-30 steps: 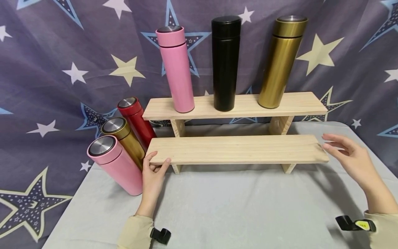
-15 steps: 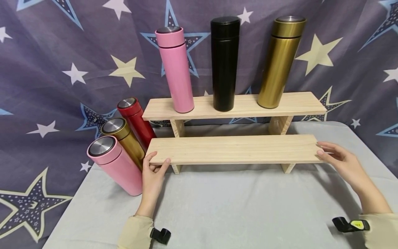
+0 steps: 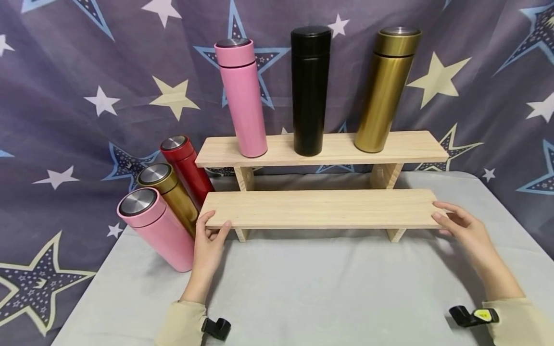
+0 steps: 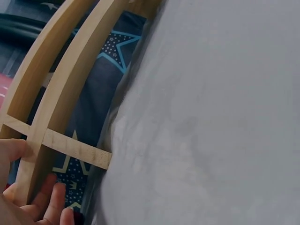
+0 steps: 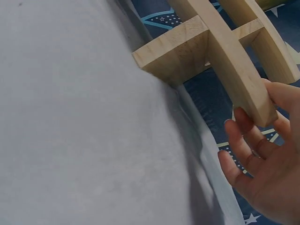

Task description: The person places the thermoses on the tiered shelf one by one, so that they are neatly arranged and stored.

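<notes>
A two-tier wooden shelf [image 3: 320,207] stands on the table. My left hand [image 3: 208,247] grips the left end of its lower board, thumb at the front edge and fingers around the end. In the left wrist view, that hand's fingertips [image 4: 57,199] show under the board. My right hand [image 3: 465,230] holds the board's right end; in the right wrist view, its fingers [image 5: 243,150] curl below the wood. On the upper board stand a pink thermos bottle [image 3: 241,103], a black thermos bottle [image 3: 309,96] and a gold thermos bottle [image 3: 386,93].
Left of the shelf, a pink thermos [image 3: 162,235], a gold thermos [image 3: 173,199] and a red thermos [image 3: 190,168] stand close together, the pink one beside my left hand. A grey cloth [image 3: 329,288] covers the table. Behind hangs a star-patterned curtain [image 3: 130,57].
My right hand has moved left from beside the lower board onto its right end. My left hand keeps its place on the board. The whole view has shifted slightly.
</notes>
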### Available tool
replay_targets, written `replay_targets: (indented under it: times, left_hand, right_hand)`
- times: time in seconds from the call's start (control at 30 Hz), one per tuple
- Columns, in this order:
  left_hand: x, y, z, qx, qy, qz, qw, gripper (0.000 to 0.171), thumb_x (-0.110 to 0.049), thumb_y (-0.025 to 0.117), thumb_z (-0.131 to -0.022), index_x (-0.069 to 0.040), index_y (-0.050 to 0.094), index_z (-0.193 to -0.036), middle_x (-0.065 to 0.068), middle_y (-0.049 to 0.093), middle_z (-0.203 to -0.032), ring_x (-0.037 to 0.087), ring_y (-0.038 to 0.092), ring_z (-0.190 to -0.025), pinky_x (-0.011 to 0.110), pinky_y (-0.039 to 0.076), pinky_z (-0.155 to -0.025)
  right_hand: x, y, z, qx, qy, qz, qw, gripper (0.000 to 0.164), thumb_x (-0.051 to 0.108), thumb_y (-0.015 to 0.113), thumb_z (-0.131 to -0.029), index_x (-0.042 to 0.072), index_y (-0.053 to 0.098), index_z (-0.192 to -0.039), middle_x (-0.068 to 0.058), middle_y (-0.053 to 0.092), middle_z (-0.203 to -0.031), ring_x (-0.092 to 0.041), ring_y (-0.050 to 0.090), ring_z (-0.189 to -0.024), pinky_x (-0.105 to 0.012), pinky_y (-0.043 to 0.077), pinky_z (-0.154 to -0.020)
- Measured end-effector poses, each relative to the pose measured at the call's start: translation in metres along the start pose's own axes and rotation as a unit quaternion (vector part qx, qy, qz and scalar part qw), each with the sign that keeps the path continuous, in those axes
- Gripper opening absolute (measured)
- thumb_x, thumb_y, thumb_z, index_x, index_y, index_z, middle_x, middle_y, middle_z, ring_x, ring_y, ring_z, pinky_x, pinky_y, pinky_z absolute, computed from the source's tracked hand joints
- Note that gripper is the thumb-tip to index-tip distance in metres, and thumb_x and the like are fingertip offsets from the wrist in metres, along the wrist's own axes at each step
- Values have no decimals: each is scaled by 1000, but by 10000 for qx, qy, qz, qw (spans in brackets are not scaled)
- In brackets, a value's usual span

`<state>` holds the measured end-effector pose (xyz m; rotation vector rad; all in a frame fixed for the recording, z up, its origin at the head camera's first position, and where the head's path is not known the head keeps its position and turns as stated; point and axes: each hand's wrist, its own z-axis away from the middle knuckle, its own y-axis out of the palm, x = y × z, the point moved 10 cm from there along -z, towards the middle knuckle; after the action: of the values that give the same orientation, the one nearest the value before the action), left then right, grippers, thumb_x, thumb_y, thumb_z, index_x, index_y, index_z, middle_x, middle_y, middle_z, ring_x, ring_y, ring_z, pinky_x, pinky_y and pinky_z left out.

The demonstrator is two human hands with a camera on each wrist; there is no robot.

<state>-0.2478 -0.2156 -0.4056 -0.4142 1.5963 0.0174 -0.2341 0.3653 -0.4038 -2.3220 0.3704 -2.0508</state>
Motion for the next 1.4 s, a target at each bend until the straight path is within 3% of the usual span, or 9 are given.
replay_targets:
  times: [0.17, 0.43, 0.57, 0.73, 0.87, 1.0, 1.2, 1.3, 1.4]
  left_hand:
    - [-1, -2, 4, 104, 31, -182, 9998, 56, -18, 62, -99, -9, 34, -147, 21, 59, -119, 11, 57, -87, 18, 45, -73]
    - [-9, -7, 17, 496, 6, -743, 9960, 49, -19, 59, -101, -12, 39, -145, 15, 60, -119, 25, 59, -96, 24, 48, -74]
    - [-17, -18, 30, 522, 167, -1104, 9924, 42, -21, 60, -101, -12, 47, -140, 11, 64, -119, 20, 61, -97, 22, 47, -77]
    - [-19, -39, 48, 366, 256, -1609, 9860, 33, -28, 60, -101, -13, 60, -130, 5, 67, -117, 8, 59, -96, 15, 43, -81]
    - [-17, -59, 60, 284, 254, -2121, 9765, 31, -36, 60, -100, -17, 65, -124, 1, 69, -113, 1, 58, -95, 17, 42, -77]
    - [-12, -84, 63, 205, 95, -2555, 9665, 32, -43, 60, -99, -21, 67, -121, 0, 69, -113, -2, 55, -97, 20, 42, -76]
    - [5, -120, 60, 193, -573, -3184, 9460, 48, -62, 56, -94, -22, 63, -120, 8, 67, -118, 24, 58, -110, 41, 40, -80]
    - [9, -135, 58, 142, -783, -3259, 9421, 58, -65, 55, -92, -18, 58, -127, 15, 64, -123, 36, 56, -116, 50, 39, -81]
    - [7, -144, 55, 24, -765, -3289, 9413, 65, -64, 55, -93, -15, 50, -135, 17, 61, -129, 35, 55, -116, 51, 38, -80]
  right_hand:
    - [-7, 1, 0, -120, 84, -583, 9982, 29, 10, 67, -95, 23, 68, -121, 20, 68, -107, 2, 64, -84, -15, 52, -69]
    - [-11, -2, 1, -301, 107, -735, 9968, 29, 9, 69, -94, 24, 69, -118, 17, 69, -100, 1, 65, -81, -16, 53, -67]
    - [-10, -2, 3, -338, 90, -831, 9959, 29, 8, 69, -93, 25, 70, -117, 15, 71, -95, 0, 65, -79, -16, 53, -66]
    - [-12, -2, 5, -351, 100, -882, 9954, 29, 7, 69, -93, 24, 70, -117, 14, 71, -95, 0, 65, -79, -16, 53, -66]
    - [-14, -3, 6, -380, 135, -823, 9958, 29, 8, 69, -93, 25, 70, -117, 15, 70, -96, 1, 65, -79, -16, 53, -65]
    - [-14, -3, 4, -391, 106, -881, 9953, 29, 8, 69, -93, 24, 69, -118, 14, 70, -97, 1, 65, -80, -17, 53, -65]
    - [-13, 0, 1, -308, -34, -974, 9948, 30, 6, 68, -94, 20, 69, -120, 14, 70, -101, 0, 65, -83, -17, 53, -66]
    - [-13, 1, 0, -268, -89, -1000, 9946, 30, 6, 68, -94, 20, 69, -121, 14, 70, -102, 0, 65, -83, -17, 53, -65]
    - [-13, 2, -1, -252, -87, -1026, 9944, 30, 6, 67, -94, 20, 69, -120, 14, 70, -101, 0, 66, -83, -17, 53, -65]
